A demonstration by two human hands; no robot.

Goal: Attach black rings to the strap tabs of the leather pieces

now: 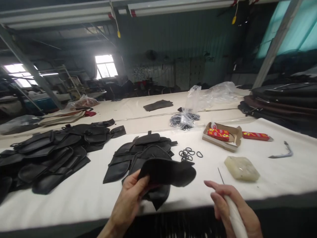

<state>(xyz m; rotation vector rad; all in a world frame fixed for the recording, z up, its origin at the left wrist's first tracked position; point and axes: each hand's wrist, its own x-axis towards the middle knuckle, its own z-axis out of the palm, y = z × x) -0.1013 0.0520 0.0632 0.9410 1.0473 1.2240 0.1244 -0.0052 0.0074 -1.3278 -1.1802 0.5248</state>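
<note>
Snugly, left hand (130, 198) pinching floppy black leather flap (165, 172), right hand (230, 205) curled around white-handled awl (234, 215)

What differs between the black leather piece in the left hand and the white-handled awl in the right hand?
The black leather piece in the left hand is dark, broad and bending, while the white-handled awl in the right hand is pale, slim and straight. The leather is pinched by thumb and fingers; the awl's handle lies in the palm, its thin metal spike pointing forward. Both are held above the white table.
</note>
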